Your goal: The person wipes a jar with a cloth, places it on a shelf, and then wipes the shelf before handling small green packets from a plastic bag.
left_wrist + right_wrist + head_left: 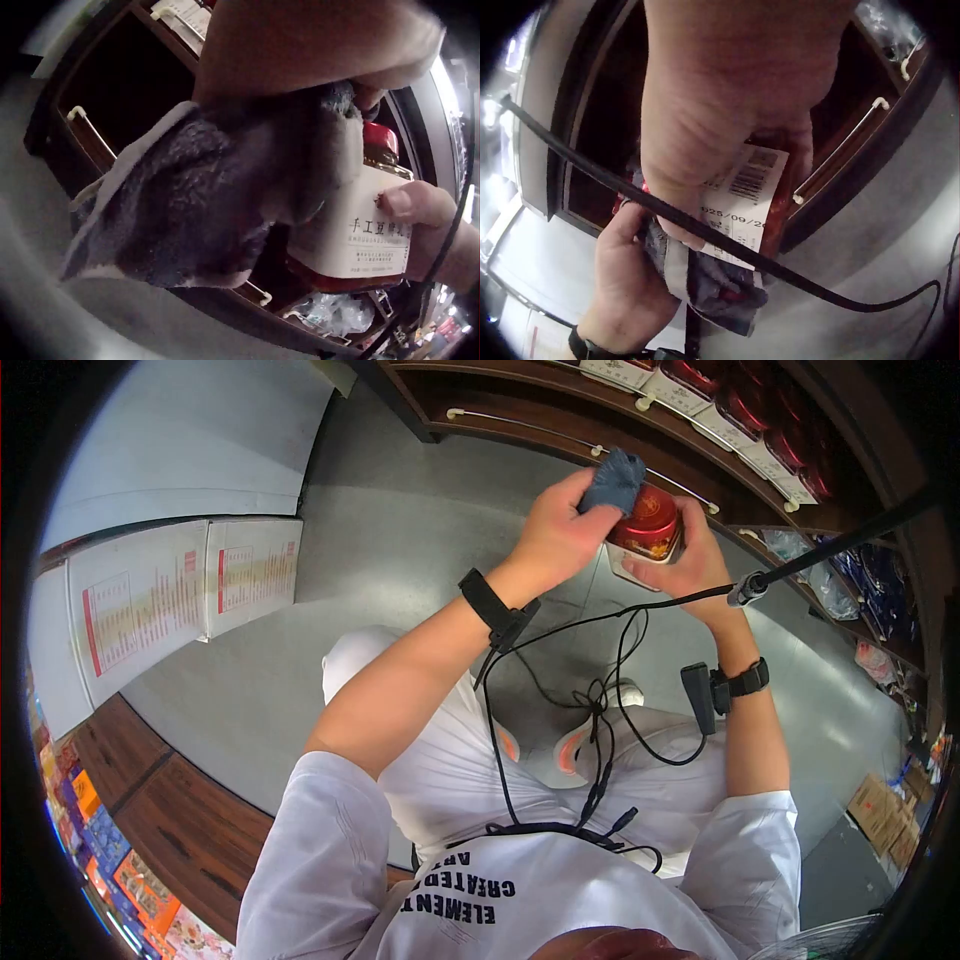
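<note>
My right hand point(703, 565) grips a squarish glass jar point(650, 532) with a red lid, its thumb pressed on the white label point(358, 236), which bears Chinese characters. Reddish contents show at the jar's base in the left wrist view. A grey-blue cloth point(613, 482) is bunched in my left hand point(566, 528), thumb on one side and fingers on the other, right at the jar's lid. From the right wrist view, a barcode and a printed date face out on another label side point(742, 199), while the cloth point(724, 289) hangs beneath my right fingers.
Dark wooden shelves point(500, 400) with white rails hold several red-lidded jars point(735, 420) at the back right. A black cable point(640, 607) passes close by my right wrist. White cartons point(140, 615) stand at the left, and cardboard boxes point(880, 810) lie at the right.
</note>
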Action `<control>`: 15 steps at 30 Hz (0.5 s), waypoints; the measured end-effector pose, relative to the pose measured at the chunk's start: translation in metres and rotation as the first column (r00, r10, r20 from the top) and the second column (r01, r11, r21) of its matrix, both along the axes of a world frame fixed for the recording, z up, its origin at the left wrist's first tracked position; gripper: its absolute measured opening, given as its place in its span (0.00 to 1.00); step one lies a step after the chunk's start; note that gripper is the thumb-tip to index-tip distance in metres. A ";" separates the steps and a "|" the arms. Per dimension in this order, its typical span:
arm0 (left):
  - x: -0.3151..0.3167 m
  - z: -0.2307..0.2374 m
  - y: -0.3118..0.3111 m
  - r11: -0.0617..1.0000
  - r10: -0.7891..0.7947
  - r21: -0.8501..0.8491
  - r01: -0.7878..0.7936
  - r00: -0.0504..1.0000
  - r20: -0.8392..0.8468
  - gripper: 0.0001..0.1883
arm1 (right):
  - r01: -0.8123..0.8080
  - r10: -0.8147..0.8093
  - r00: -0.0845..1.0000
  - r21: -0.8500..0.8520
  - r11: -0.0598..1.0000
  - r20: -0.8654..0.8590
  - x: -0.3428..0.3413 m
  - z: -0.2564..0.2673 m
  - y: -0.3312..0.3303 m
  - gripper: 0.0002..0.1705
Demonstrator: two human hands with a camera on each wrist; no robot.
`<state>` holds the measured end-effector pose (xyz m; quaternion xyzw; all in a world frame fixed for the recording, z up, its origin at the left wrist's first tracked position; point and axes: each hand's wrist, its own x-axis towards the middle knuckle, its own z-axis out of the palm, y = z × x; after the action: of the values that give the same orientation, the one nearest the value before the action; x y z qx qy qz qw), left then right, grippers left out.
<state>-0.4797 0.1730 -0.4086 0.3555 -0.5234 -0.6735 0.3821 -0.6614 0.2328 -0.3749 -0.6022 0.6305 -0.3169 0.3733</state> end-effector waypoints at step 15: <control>-0.004 0.018 0.009 0.750 0.053 -0.605 0.266 0.888 0.457 0.19 | 0.031 -0.034 0.996 -0.040 0.999 -0.087 0.002 -0.010 0.005 0.39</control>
<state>-0.4835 0.1821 -0.3902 0.3131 -0.8179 -0.3696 0.3107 -0.6598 0.2373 -0.3847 -0.6123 0.6498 -0.3085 0.3282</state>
